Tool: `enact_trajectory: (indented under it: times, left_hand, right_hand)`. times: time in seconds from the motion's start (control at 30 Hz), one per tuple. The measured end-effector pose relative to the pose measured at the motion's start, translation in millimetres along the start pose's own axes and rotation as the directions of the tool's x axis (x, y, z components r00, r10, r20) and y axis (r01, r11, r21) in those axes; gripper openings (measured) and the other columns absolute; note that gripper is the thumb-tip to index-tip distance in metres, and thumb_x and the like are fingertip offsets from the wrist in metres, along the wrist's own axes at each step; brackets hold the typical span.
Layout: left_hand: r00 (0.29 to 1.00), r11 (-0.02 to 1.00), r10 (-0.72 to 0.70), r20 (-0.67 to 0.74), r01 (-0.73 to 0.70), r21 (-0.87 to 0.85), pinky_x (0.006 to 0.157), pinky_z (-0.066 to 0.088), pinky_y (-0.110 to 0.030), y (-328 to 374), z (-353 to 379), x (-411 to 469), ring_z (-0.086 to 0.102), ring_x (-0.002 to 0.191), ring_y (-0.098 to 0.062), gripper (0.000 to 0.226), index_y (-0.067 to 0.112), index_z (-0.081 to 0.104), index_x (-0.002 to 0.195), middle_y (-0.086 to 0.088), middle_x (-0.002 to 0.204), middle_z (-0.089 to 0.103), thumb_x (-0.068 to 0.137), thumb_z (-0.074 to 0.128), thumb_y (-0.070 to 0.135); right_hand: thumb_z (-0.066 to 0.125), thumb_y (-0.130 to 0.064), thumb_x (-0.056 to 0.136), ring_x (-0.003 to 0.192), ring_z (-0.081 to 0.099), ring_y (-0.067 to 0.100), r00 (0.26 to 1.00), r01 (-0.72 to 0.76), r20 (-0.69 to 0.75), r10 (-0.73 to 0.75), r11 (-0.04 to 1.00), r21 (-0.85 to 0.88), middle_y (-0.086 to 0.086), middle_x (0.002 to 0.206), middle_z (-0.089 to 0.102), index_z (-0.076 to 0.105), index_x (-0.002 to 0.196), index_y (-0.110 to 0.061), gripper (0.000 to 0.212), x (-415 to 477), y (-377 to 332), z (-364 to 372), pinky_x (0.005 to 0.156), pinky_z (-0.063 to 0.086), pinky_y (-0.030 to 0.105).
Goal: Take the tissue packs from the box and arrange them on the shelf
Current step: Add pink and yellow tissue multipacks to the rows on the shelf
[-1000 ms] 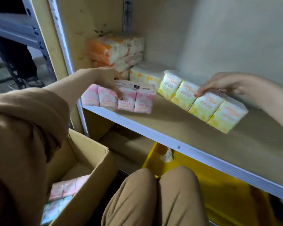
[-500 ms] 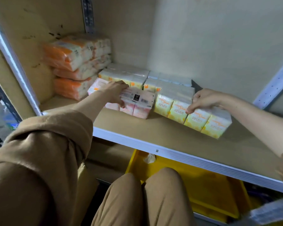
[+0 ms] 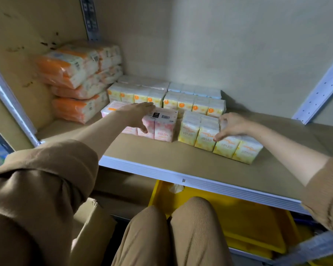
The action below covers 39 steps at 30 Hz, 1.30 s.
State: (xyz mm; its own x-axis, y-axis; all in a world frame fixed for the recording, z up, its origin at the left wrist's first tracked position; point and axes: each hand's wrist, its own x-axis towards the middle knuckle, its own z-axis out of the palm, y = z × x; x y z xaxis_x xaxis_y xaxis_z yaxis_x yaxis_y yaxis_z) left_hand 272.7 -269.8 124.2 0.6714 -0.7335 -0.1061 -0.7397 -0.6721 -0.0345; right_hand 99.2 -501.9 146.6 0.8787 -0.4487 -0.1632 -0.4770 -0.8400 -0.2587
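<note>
The pink tissue pack (image 3: pixel 164 127) stands on the shelf (image 3: pixel 181 156) under the left grip (image 3: pixel 136 116), which is clamped on it: fingers flat across its top, thumb hooked down its front face. Just to the right of that grip, almost touching the pink pack, the yellow tissue pack (image 3: pixel 206 139) sits at a slant under the right grip (image 3: pixel 232 124). This grip is also clamped, with fingers curled over the pack's far top edge and the thumb on its front. Beyond both grips, rows of yellow packs (image 3: pixel 194 104) line the back of the shelf. Left of the left grip and further in, orange packs (image 3: pixel 75 83) are stacked in the corner. Below both grips, under the shelf edge, lies a yellow bin (image 3: pixel 248 217), and beneath the left forearm a cardboard box (image 3: pixel 93 214) shows beside the person's knees (image 3: pixel 171 237).
</note>
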Motion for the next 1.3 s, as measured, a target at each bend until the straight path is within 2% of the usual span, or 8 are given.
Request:
enact_trajectory:
  times: [0.13, 0.33, 0.53, 0.73, 0.93, 1.03, 1.13, 1.3]
  left_hand:
    - [0.943, 0.953, 0.295, -0.154, -0.279, 0.119, 0.106, 0.037, -0.035, 27.5, -10.2, -6.0, 0.041, 0.134, -0.023, 0.063, 0.018, 0.04, 0.14, -0.001, 0.148, 0.041, 0.083, 0.066, 0.023]
    - [0.802, 0.678, 0.595, 0.056, -0.538, 0.501, 0.097, 0.047, -0.036, 68.6, -9.6, 1.6, 0.046, 0.124, -0.022, 0.034, 0.014, 0.054, 0.125, -0.002, 0.132, 0.052, 0.093, 0.045, 0.01]
    - [0.822, 0.591, 0.5, 0.271, -0.553, 0.587, 0.097, 0.049, -0.042, 79.3, 8.4, 16.5, 0.048, 0.124, -0.025, 0.032, 0.012, 0.057, 0.119, -0.003, 0.13, 0.054, 0.087, 0.054, 0.007]
    - [0.873, 0.595, 0.437, 0.218, -0.462, 0.658, 0.098, 0.049, -0.041, 84.3, 7.3, 14.0, 0.052, 0.121, -0.03, 0.029, 0.006, 0.06, 0.116, -0.01, 0.124, 0.061, 0.09, 0.048, 0.0]
    - [0.939, 0.679, 0.343, 0.006, -0.253, 0.689, 0.065, 0.049, -0.032, 79.1, -12.2, 5.3, 0.061, 0.08, -0.037, 0.034, -0.006, 0.053, 0.118, -0.02, 0.105, 0.063, 0.089, 0.035, -0.008]
    - [0.958, 0.854, 0.236, -0.162, -0.125, 0.504, 0.071, 0.047, -0.021, 59.1, -41.9, -1.6, 0.06, 0.089, -0.032, 0.026, 0.006, 0.065, 0.107, -0.013, 0.1, 0.066, 0.088, 0.048, 0.006]
    - [0.897, 0.945, 0.163, -0.41, -0.023, 0.325, 0.082, 0.05, -0.036, 35.8, -76.3, -18.5, 0.06, 0.112, -0.029, 0.028, 0.021, 0.066, 0.112, -0.007, 0.12, 0.065, 0.09, 0.05, 0.014]
    - [0.614, 0.929, -0.289, -0.734, -0.005, -0.37, 0.087, 0.05, -0.035, -11.6, -75.9, -32.5, 0.065, 0.101, -0.034, 0.03, 0.014, 0.072, 0.108, -0.016, 0.108, 0.073, 0.079, 0.066, 0.016]
  right_hand:
    - [0.082, -0.027, 0.065, 0.116, 0.051, 0.028, 0.998, 0.059, -0.028, -0.063, 0.991, -0.118, 0.013, 0.127, 0.054, 0.057, 0.116, 0.0, 0.062, 3.1, -3.5, -1.8, 0.097, 0.045, 0.037]
    - [0.075, -0.017, 0.07, 0.118, 0.048, 0.029, 0.977, 0.191, -0.042, -0.209, 0.945, -0.265, 0.011, 0.13, 0.05, 0.052, 0.125, -0.003, 0.061, -2.3, -12.8, 9.0, 0.097, 0.045, 0.041]
    - [0.071, -0.016, 0.076, 0.127, 0.041, 0.028, 0.975, 0.207, -0.026, -0.221, 0.944, -0.258, 0.011, 0.139, 0.043, 0.046, 0.132, -0.006, 0.062, -5.0, -9.3, 11.8, 0.104, 0.039, 0.039]
    - [0.069, -0.014, 0.077, 0.126, 0.042, 0.029, 0.976, 0.207, -0.015, -0.217, 0.946, -0.248, 0.012, 0.139, 0.043, 0.05, 0.127, -0.002, 0.056, -1.5, -7.6, 13.8, 0.104, 0.039, 0.041]
    - [0.069, -0.014, 0.077, 0.124, 0.044, 0.029, 0.972, 0.221, -0.018, -0.233, 0.941, -0.257, 0.012, 0.138, 0.044, 0.049, 0.128, -0.004, 0.056, 1.4, -6.8, 15.5, 0.102, 0.041, 0.041]
    - [0.069, -0.015, 0.076, 0.121, 0.046, 0.028, 0.97, 0.226, -0.021, -0.241, 0.934, -0.276, 0.011, 0.137, 0.045, 0.045, 0.133, -0.008, 0.062, 3.7, -6.9, 15.4, 0.1, 0.043, 0.04]
    - [0.069, -0.014, 0.076, 0.122, 0.045, 0.027, 0.972, 0.216, -0.028, -0.232, 0.937, -0.276, 0.009, 0.138, 0.043, 0.042, 0.137, -0.01, 0.067, 4.5, -7.5, 16.0, 0.101, 0.043, 0.038]
    - [0.069, -0.013, 0.075, 0.124, 0.044, 0.026, 0.975, 0.207, -0.029, -0.222, 0.942, -0.264, 0.009, 0.14, 0.041, 0.038, 0.139, -0.01, 0.071, 3.7, -9.8, 15.6, 0.102, 0.042, 0.037]
